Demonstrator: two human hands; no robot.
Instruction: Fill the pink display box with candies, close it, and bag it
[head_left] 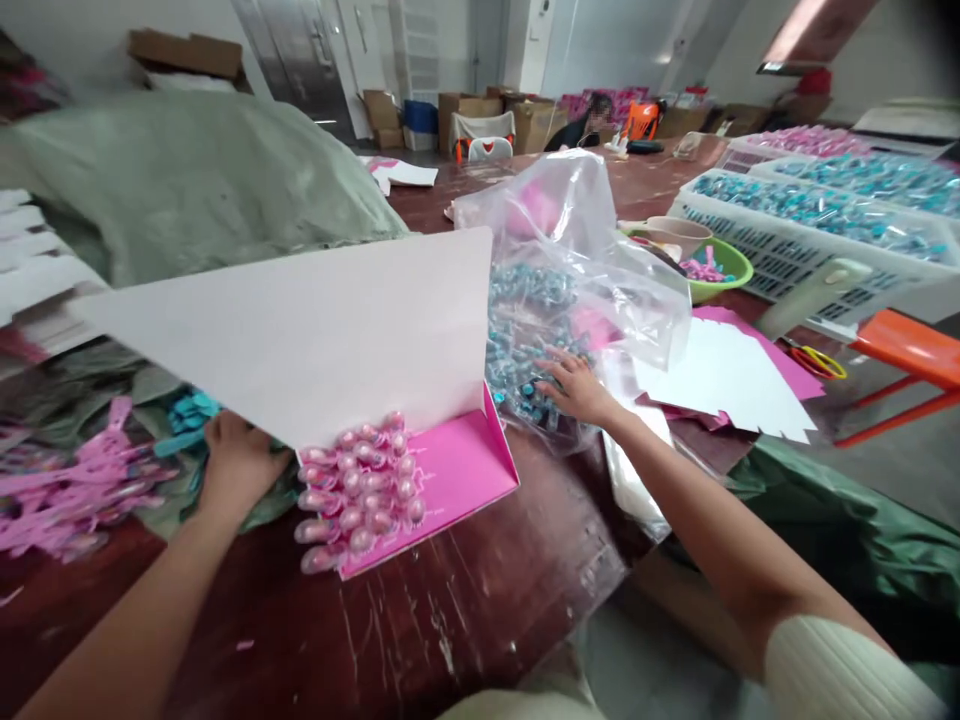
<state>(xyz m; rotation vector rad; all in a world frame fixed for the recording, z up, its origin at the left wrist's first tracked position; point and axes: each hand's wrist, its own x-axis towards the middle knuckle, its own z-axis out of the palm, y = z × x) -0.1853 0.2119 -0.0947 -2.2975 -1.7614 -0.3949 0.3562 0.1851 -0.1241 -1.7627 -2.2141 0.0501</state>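
Note:
An open box with a tall white lid [360, 320] and a pink inside [465, 465] stands on the table. Its left part holds rows of pink pieces with clear rounded ends [367, 490], some jutting past the box's left edge. Left of the box, my left hand [236, 465] reaches down beside flat blue pieces [191, 415]; its fingers curl downward and their tips are hidden. On the other side, my right hand [574, 385] has its fingers apart over small blue pieces with clear parts [517, 350], at the mouth of a clear plastic bag [570, 220].
Pink pieces [82, 485] lie heaped at far left. White baskets [795, 250] of blue pieces and a green bowl [724, 265] stand at right, near white card sheets [727, 375] and yellow-handled scissors [817, 360]. Green cloth [187, 180] rises behind the box. A person [589, 125] sits farther back.

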